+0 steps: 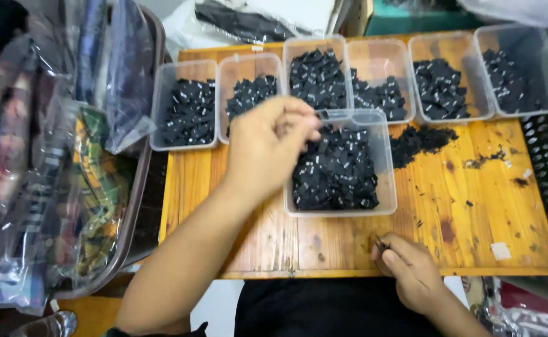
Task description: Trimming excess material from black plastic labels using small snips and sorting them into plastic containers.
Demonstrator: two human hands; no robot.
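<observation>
Small garment-sorting workshop — wooden table point(449, 206), row of clear tubs point(186, 103) with black tags, bagged clothes point(49, 156) piled beside.

Wooden table point(461, 206) under clear tubs point(383, 206)

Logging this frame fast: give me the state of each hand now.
Left hand: fingers pinched together over the near clear tub of small black pieces; contents cannot be told.
Right hand: closed on a small dark item at the wooden table edge.

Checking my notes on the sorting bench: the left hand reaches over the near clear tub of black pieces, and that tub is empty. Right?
Not quite. The head view shows the left hand over the near clear tub, but that tub is full of small black pieces, not empty.
</observation>
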